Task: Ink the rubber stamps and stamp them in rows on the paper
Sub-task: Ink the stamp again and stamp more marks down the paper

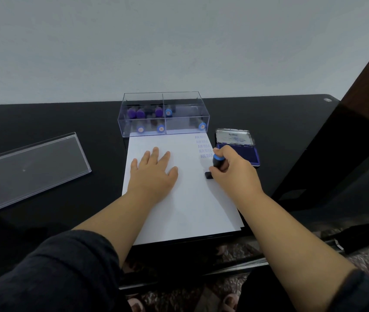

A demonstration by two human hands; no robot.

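Your right hand (231, 167) gripped the stamp (215, 164) on the paper's (179, 199) right edge, below five prints; left hand (154, 170) lay spread flat. Stamping step; next needs a straight lift.

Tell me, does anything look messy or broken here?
Nothing looks broken or spilled. The only loose piece is the clear lid, lying askew on the black table, away from its stamp box. The paper looks clean.
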